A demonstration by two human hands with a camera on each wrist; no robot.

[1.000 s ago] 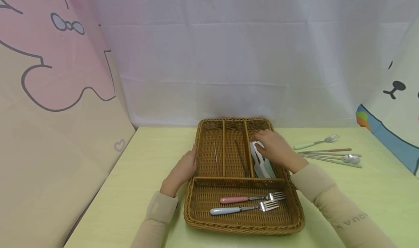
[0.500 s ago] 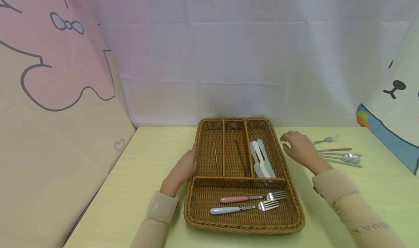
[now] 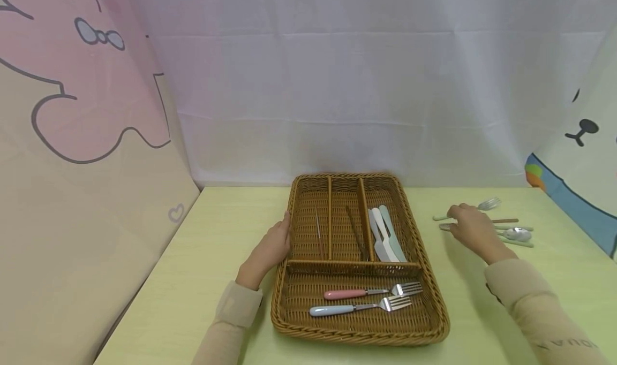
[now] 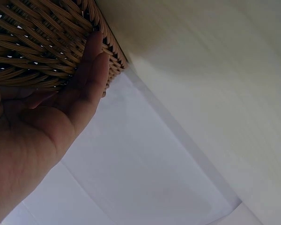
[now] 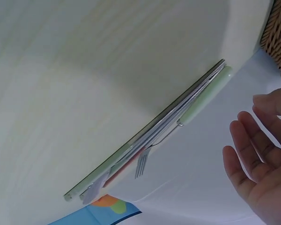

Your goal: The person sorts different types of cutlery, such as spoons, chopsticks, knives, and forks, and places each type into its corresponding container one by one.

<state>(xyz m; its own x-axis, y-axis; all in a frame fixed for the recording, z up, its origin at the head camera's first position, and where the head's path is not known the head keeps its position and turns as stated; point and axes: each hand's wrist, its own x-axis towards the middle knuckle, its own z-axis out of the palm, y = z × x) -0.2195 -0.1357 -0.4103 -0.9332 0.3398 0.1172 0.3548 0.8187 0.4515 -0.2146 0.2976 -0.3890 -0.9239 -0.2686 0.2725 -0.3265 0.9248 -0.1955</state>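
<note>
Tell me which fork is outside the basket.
The green-handled fork, lying on the table; the pink-handled fork and blue-handled fork lie inside the basket.

The right hand, earlier over the three knives in the wicker basket, is now at the chopsticks and green-handled fork, partly covering both; the knives lie exposed.
</note>
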